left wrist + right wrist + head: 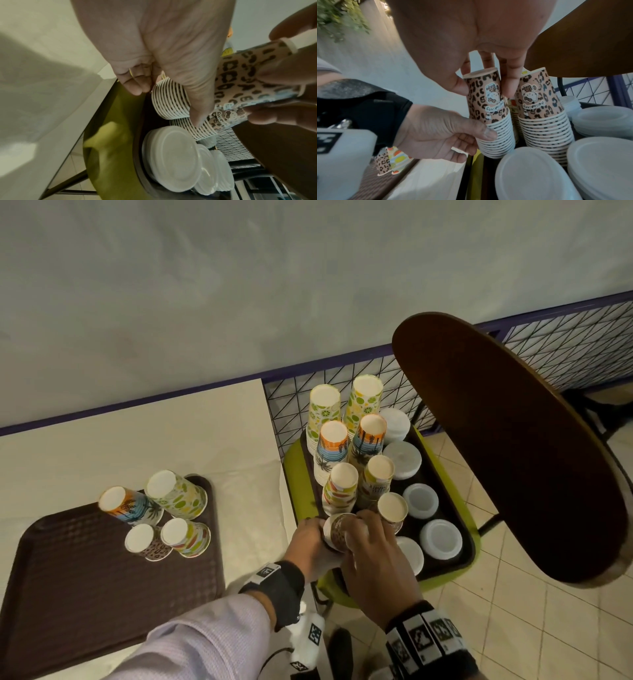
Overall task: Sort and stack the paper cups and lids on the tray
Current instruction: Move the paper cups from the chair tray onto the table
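i've got both hands on the stack of upside-down leopard-print paper cups (489, 108) at the near end of the dark tray on the green chair (455, 556) — left hand (310, 546) curled round the stacked rims low down, right hand (373, 553) pinching the top cup's base with its fingertips (509, 86). a second leopard-print cup stack (541, 108) stands right beside it on that tray, with piles of white plastic lids (530, 174) just in front.
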